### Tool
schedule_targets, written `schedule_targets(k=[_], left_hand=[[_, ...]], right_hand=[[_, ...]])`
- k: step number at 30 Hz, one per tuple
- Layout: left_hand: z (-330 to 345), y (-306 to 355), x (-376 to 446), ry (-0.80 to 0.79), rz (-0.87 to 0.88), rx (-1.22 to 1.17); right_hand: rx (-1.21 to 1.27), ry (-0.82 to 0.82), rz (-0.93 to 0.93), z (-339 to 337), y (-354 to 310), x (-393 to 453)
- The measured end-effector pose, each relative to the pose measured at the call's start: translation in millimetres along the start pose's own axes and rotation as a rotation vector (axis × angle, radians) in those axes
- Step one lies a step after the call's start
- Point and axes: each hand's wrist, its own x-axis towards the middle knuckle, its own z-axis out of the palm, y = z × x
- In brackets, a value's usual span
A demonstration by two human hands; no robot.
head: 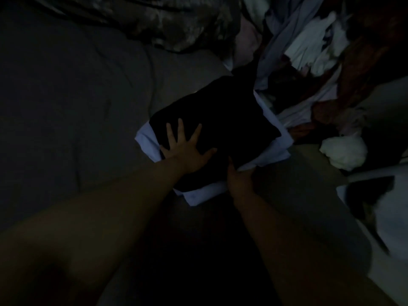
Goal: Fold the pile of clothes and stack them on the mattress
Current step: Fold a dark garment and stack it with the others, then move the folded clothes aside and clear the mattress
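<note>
The room is very dim. A folded black garment point(223, 115) lies on top of a folded pale blue garment point(280, 142) on the grey mattress point(72, 102). My left hand point(187, 149) lies flat on the black garment with its fingers spread. My right hand point(239, 175) is at the near edge of the stack, its fingers tucked under or around the fabric where black meets pale blue; the fingertips are hidden. An unfolded pile of clothes point(309, 54), white, pale blue and reddish brown, lies at the upper right.
A dark patterned blanket point(176, 21) is bunched at the top. A crumpled white item point(344, 151) sits right of the stack. A white and dark garment point(379, 206) lies at the right edge. Wrinkled grey bedding fills the left half.
</note>
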Motion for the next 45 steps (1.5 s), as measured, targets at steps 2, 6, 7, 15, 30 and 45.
schedule_targets(k=[2, 6, 7, 15, 30, 45], left_hand=[[10.5, 0.4, -2.3, 0.035, -0.002, 0.017], [5.9, -1.3, -1.5, 0.107, -0.024, 0.008], [9.2, -1.8, -5.9, 0.135, -0.022, 0.009], [36.1, -43.4, -62.8, 0.282, 0.2, -0.185], [20.1, -368.8, -362.0, 0.346, -0.219, -0.244], [9.6, -668.2, -651.0, 0.413, -0.587, -0.326]], right_hand=[[-0.033, 0.02, -0.067, 5.4, -3.6, 6.4], [0.006, 0.104, -0.129, 5.9, -13.5, 0.4], [-0.001, 0.089, -0.127, 5.2, -17.7, -3.2], [0.018, 0.194, -0.155, 18.7, -22.3, -79.8], [-0.488, -0.123, -0.526, 182.6, 26.6, -402.7], [-0.528, -0.606, -0.489, 423.3, 161.4, -733.8]])
